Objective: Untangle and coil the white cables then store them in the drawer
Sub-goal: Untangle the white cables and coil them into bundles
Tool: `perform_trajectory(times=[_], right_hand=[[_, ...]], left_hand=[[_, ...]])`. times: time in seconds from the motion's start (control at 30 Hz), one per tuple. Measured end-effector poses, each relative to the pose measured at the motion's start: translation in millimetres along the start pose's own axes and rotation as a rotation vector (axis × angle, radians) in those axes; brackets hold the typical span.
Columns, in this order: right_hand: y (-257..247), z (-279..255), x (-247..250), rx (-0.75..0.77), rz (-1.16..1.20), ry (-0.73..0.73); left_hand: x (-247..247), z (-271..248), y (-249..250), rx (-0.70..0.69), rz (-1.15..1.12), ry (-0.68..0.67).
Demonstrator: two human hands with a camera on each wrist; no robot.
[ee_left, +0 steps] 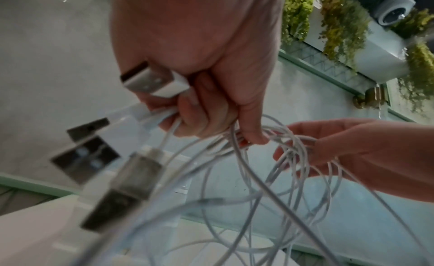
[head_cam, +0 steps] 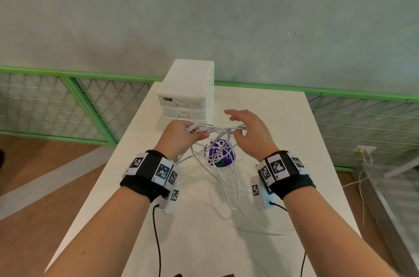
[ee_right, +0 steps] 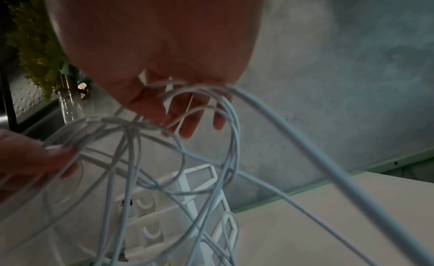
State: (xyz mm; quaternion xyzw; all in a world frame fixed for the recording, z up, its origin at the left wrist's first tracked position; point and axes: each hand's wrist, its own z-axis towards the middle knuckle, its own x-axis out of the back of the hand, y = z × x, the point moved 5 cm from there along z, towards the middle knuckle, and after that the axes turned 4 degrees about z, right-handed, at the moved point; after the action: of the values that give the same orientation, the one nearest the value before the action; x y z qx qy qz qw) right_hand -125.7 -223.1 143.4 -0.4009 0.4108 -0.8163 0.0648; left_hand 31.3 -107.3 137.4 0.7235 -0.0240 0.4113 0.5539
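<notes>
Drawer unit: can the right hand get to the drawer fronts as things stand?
Probably not yet. The way to the drawer unit is free, but cables loop over the right hand fingers, and the left hand grips the same bundle.

Two hands are showing, left hand [head_cam: 179, 135] and right hand [head_cam: 249, 131]; two wristbands [head_cam: 149, 172] are being worn, one on each wrist; one drawer unit [head_cam: 188, 91] is standing on one table [head_cam: 317, 163]; one purple disc [head_cam: 221, 155] is lying there; four metal plugs [ee_left: 150, 80] are showing; the tangled white cables [head_cam: 217, 129] are defying an exact count.
</notes>
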Motion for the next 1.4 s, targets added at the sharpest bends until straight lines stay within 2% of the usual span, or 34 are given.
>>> perform_trajectory(times=[0.13,0.27,0.33,0.43,0.53,0.63,0.73,0.83,1.03,1.17,1.3,1.4], right_hand=[[1,-4,-13,-0.126,0.133,-0.177],[6,-4,-17,-0.172,0.117,-0.132],[7,-4,-17,-0.188,0.069,-0.108],[6,-6,-19,-0.147,0.008,-0.08],[-2,-7,-20,-0.077,0.05,-0.036],[-10,-8,-27,-0.02,0.034,-0.075],[-8,-8,-32,-0.056,0.035,-0.121],[-5,-8,-33,-0.106,0.032,-0.122],[8,-7,-27,-0.199,0.021,-0.072],[6,-5,-17,-0.218,0.07,0.041],[22,-2,1,-0.284,0.165,0.207],[40,-5,23,-0.339,0.186,0.382]], left_hand=[[6,1,2,-0.042,-0.079,0.114],[4,2,2,-0.048,-0.071,0.164],[3,-1,3,-0.036,-0.101,0.121],[-2,-4,5,-0.004,-0.158,-0.021],[-1,-7,6,0.037,-0.156,-0.03],[-2,-9,11,0.047,-0.159,-0.086],[-5,-13,15,0.033,-0.153,-0.158],[-6,-14,15,0.005,-0.116,-0.148],[-1,-14,-1,0.073,-0.029,-0.083],[-7,-16,-6,0.05,0.058,-0.085],[3,-13,-26,0.1,0.273,-0.051],[14,-12,-48,0.19,0.354,-0.027]])
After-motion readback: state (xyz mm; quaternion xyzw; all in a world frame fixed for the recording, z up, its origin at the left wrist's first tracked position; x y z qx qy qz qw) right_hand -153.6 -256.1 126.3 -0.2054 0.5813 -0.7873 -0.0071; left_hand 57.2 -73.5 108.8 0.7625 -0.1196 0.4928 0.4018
